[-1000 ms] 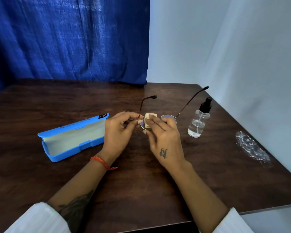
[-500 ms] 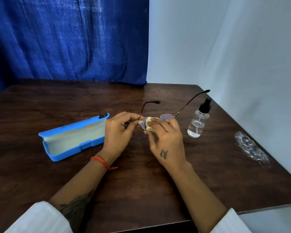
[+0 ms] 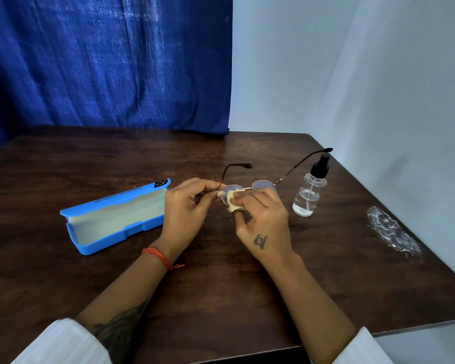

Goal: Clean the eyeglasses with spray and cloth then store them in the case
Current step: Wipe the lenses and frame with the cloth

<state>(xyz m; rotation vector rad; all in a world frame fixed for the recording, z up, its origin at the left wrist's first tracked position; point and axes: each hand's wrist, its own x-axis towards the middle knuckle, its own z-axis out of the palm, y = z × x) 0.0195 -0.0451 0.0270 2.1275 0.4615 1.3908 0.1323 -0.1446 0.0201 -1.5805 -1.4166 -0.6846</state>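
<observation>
Two hands were at work on the eyeglasses (image 3: 263,184), held just above the middle of the table (image 3: 221,298). Over the last second the glasses had dropped a little lower and tilted, so their arms reached less steeply toward the far right corner, and the cloth (image 3: 233,199) had slid from the upper part of the lens down toward its lower rim. That small travel reads as an ongoing rubbing stroke, so the wiping step was likely under way, with the other lens and the storing left to do.

The left hand (image 3: 185,208) pinched the frame at the hinge where the nearer arm joins the lens, fingers closed on the metal. The right hand (image 3: 260,222) was closed on the small yellowish cloth, pressing it with fingertips (image 3: 241,199) against the left-side lens; the right-side lens showed bare just above its knuckles. So the glasses sat between the two hands, touching both.

The spray bottle (image 3: 309,195) stood upright near the right edge, just beside the right hand but apart from it. The blue case (image 3: 116,216) lay open toward the left edge, close to the left hand, nothing visible inside.
</observation>
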